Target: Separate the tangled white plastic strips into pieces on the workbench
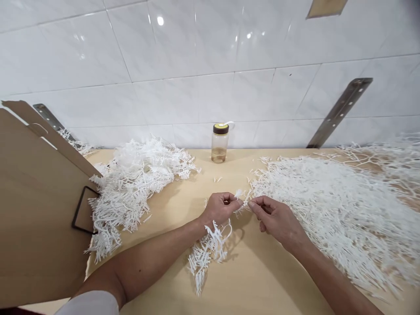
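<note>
My left hand (219,207) is closed in a pinch on a bunch of white branched strands (212,245). The bunch hangs below the wrist, and a few of its ends stick out past the fingertips. Just to the right, my right hand (274,218) pinches a thin white strand end (247,202) between thumb and forefinger; the finger pads hide most of it. The two sets of fingertips are very close together above the table (252,280). A wide, loose heap of the same white strands (341,210) lies beside my right hand and forearm.
Another white heap (141,183) lies at the left against an open cardboard box (42,205). A clear bottle with a dark lid (219,144) stands at the back by the tiled wall (183,100). Metal brackets (341,111) lean on the wall. Small scraps (217,179) dot the table.
</note>
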Demonstrator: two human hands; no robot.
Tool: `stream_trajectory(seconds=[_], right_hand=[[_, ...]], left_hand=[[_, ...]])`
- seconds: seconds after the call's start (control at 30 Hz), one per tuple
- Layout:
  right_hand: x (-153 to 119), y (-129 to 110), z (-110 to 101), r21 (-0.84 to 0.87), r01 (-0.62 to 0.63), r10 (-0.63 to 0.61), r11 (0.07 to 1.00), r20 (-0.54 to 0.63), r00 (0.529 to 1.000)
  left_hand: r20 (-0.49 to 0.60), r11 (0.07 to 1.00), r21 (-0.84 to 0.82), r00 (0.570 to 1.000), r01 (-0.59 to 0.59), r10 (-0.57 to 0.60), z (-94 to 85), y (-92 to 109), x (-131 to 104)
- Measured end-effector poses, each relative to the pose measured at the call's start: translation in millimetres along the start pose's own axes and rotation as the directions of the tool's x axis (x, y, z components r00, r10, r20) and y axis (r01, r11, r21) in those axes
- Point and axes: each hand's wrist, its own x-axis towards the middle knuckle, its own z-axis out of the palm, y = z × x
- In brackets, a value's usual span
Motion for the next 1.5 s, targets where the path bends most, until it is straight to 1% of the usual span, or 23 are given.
stream_trajectory(seconds=[0.17, 0.23, 0.3, 0.37, 0.47, 0.53, 0.6, 0.7, 0.8, 0.83, 0.9, 0.93, 1.0, 1.07, 1.1, 1.13, 1.2, 1.23, 1.27, 1.3, 1.37, 1.43, 1.5], right_hand=[[-0.5, -1.4, 0.1, -0.104, 0.034, -0.036, 0.994, -0.016, 0.999], [-1.1, -3.9, -0.3, -0.17, 0.102, -0.112, 0.98, -0.049, 0.992], [-1.9, -6.0, -0.2, -0.257, 0.225, -0.25, 0.94, -0.072, 0.965], [-2.4, -7.0, 0.7, -0.342, 0.338, -0.382, 0.877, -0.068, 0.922], [-1.0, -5.3, 2.2, -0.433, 0.426, -0.483, 0.795, -0.026, 0.875], [1.8, -2.8, 0.3, -0.507, 0.409, -0.506, 0.759, -0.065, 0.86], [5.0, -0.7, -5.8, -0.57, 0.326, -0.503, 0.754, -0.183, 0.845], [7.0, -1.5, -20.7, -0.538, 0.189, -0.424, 0.821, -0.355, 0.833], [5.2, -6.7, -36.2, -0.469, 0.099, -0.335, 0.878, -0.452, 0.827], [4.5, -8.5, -41.0, -0.46, 0.079, -0.325, 0.884, -0.485, 0.812], [4.0, -11.0, -50.7, -0.463, 0.064, -0.341, 0.884, -0.547, 0.765], [4.2, -11.6, -55.6, -0.479, 0.069, -0.371, 0.875, -0.573, 0.731], [5.1, -12.2, -64.3, -0.533, 0.09, -0.456, 0.842, -0.612, 0.646], [5.3, -13.2, -68.6, -0.582, 0.123, -0.539, 0.804, -0.624, 0.565], [4.8, -14.1, -67.9, -0.59, 0.153, -0.565, 0.793, -0.617, 0.547], [3.7, -15.4, -64.9, -0.582, 0.197, -0.579, 0.789, -0.597, 0.556], [0.2, -18.9, -52.5, -0.527, 0.327, -0.597, 0.784, -0.498, 0.629], [-1.9, -20.8, -44.0, -0.484, 0.398, -0.606, 0.779, -0.419, 0.676], [-4.0, -22.7, -35.0, -0.442, 0.466, -0.621, 0.767, -0.329, 0.711], [-5.9, -24.2, -26.2, -0.408, 0.509, -0.631, 0.758, -0.258, 0.732], [-8.4, -25.7, -11.5, -0.367, 0.558, -0.642, 0.744, -0.162, 0.75], [-9.0, -24.5, -2.8, -0.361, 0.571, -0.645, 0.737, -0.126, 0.753], [-7.9, -21.4, 0.7, -0.366, 0.571, -0.645, 0.735, -0.116, 0.755]], left_hand=[[0.035, 1.0, 0.028, 0.999, -0.005, 0.004, -0.1, -2.0, -0.4], [0.054, 0.999, 0.047, 0.999, -0.005, 0.002, -0.3, -2.4, -0.4], [0.072, 0.997, 0.08, 0.997, -0.003, -0.003, -0.6, -2.0, 0.0], [0.099, 0.993, 0.116, 0.995, -0.001, -0.011, -1.1, -1.2, 0.9], [0.162, 0.99, 0.143, 0.987, 0.0, -0.024, -2.0, -0.2, 2.6], [0.181, 0.991, 0.135, 0.983, 0.011, -0.035, -2.5, -0.4, 2.9], [0.179, 0.995, 0.095, 0.983, 0.025, -0.042, -2.9, -1.0, 2.3], [0.165, 0.999, 0.009, 0.985, 0.048, -0.049, -2.9, -0.4, 0.7], [0.126, 0.994, -0.042, 0.988, 0.097, -0.091, -2.4, 2.8, 0.2], [0.113, 0.992, -0.055, 0.988, 0.113, -0.106, -2.2, 4.1, 0.2], [0.096, 0.986, -0.095, 0.987, 0.135, -0.126, -1.8, 6.0, 0.6], [0.093, 0.982, -0.119, 0.987, 0.145, -0.134, -1.7, 6.4, 0.8], [0.093, 0.974, -0.157, 0.984, 0.163, -0.15, -1.8, 5.8, 1.5], [0.093, 0.97, -0.167, 0.982, 0.176, -0.162, -2.3, 3.9, 2.4], [0.091, 0.97, -0.163, 0.982, 0.179, -0.166, -2.6, 2.8, 2.8], [0.091, 0.971, -0.157, 0.982, 0.18, -0.168, -2.7, 2.0, 3.1], [0.098, 0.971, -0.151, 0.98, 0.185, -0.171, -2.5, 1.5, 3.2], [0.1, 0.971, -0.152, 0.98, 0.184, -0.17, -2.1, 2.0, 2.9], [0.099, 0.972, -0.155, 0.981, 0.18, -0.166, -1.6, 3.1, 2.4], [0.092, 0.972, -0.156, 0.983, 0.173, -0.16, -0.9, 4.6, 1.8], [0.078, 0.975, -0.157, 0.986, 0.155, -0.144, 0.6, 7.9, 0.5], [0.079, 0.977, -0.16, 0.988, 0.142, -0.131, 1.5, 10.4, -0.4], [0.094, 0.976, -0.173, 0.988, 0.135, -0.12, 1.8, 11.0, -0.5]])
